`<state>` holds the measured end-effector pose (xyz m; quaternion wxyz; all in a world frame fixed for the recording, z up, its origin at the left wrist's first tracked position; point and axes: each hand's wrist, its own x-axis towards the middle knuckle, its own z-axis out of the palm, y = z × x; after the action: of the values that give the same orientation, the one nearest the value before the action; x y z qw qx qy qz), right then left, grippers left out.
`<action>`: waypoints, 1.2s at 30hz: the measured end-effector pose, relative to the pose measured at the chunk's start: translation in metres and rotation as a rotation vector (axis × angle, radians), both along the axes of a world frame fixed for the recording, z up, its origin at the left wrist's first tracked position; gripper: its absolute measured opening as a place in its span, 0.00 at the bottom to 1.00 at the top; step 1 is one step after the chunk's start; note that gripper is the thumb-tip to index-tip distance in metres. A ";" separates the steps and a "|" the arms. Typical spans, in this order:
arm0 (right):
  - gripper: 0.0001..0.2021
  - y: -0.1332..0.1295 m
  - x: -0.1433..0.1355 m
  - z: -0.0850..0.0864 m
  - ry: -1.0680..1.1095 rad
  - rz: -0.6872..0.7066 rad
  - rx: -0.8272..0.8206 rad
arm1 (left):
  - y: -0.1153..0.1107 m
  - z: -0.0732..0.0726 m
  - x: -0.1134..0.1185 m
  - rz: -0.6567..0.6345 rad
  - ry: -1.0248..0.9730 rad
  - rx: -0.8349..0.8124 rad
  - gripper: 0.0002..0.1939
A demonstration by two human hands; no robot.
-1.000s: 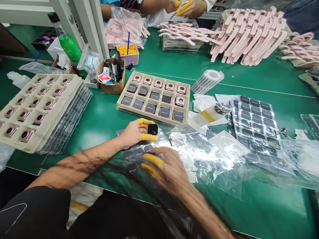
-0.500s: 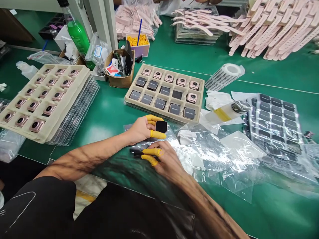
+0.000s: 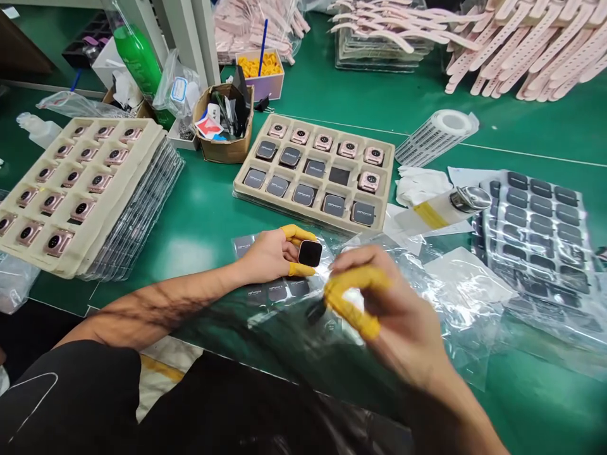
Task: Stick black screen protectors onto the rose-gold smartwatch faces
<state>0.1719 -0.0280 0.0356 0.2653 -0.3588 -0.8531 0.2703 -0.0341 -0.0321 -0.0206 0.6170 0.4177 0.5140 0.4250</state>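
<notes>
My left hand [image 3: 277,256], with yellow finger cots on some fingers, grips a smartwatch [image 3: 310,253] by its sides; the black screen faces up. In front of it, my right hand [image 3: 379,300] is raised and smeared by motion, its yellow-covered fingers pinching a small dark film piece [image 3: 315,311] that is too blurred to make out fully. Under and beside my left hand lies a clear sheet of dark printed squares [image 3: 279,289]. Beyond, a beige tray [image 3: 310,217] holds pink watch bodies [image 3: 324,142] and several watches with dark printed covers [image 3: 305,194].
To the left rises a stack of trays [image 3: 90,243] with pink watches. A cardboard box [image 3: 222,148], a box of yellow finger cots [image 3: 260,65] and a green bottle [image 3: 137,60] stand behind. On the right are a label roll [image 3: 434,136], a cylinder [image 3: 431,215], dark sticker sheets [image 3: 540,224] and clear plastic film [image 3: 455,316].
My right hand has lifted from the dark sheet and swung to the right, carrying a small dark piece. The sheet beneath lies more in view. My left hand still holds the watch.
</notes>
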 end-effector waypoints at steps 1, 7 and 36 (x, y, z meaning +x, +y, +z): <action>0.12 0.012 0.002 -0.005 0.066 -0.069 -0.106 | -0.001 0.001 0.000 -0.025 0.060 0.013 0.33; 0.29 0.038 -0.008 -0.044 0.422 -0.378 -1.040 | -0.006 0.012 0.001 -0.067 0.326 0.075 0.28; 0.22 0.029 -0.016 -0.058 0.393 -0.417 -1.037 | -0.006 0.016 0.002 -0.075 0.497 0.077 0.26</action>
<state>0.1564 0.0014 -0.0221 0.2560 -0.5447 -0.4560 0.6557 -0.0319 -0.0382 -0.0048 0.4707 0.5513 0.6175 0.3054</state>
